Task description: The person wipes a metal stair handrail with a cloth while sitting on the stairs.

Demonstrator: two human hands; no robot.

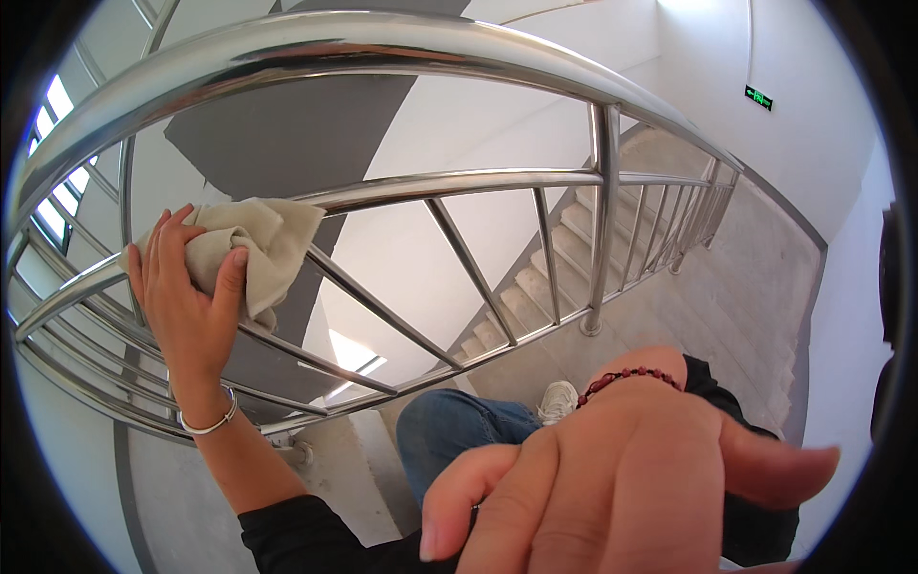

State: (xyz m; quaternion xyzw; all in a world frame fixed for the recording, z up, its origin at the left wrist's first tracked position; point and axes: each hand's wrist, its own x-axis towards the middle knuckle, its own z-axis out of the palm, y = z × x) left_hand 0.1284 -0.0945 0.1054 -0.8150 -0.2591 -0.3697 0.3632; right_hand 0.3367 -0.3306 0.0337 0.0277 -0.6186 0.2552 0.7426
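Note:
My left hand (183,287), a silver bangle at its wrist, grips a folded beige cloth (269,244) against the middle rail (459,181) of a stainless steel stair railing. The cloth wraps over the rail, and its free corner points right. Large and close to the camera at the lower right is my right hand (631,473), wearing a red bead bracelet (631,373). Its back is seen, the thumb sticks out to the right, and most fingertips are cut off by the bottom edge. Nothing shows in it; its palm is hidden.
The thick polished handrail (344,43) arches above the middle rail, with slanting steel balusters (470,269) below. Concrete stairs (523,301) descend beyond the railing. A bent knee in jeans (459,438) and a white shoe (558,402) are below. A green exit sign (758,97) is on the wall.

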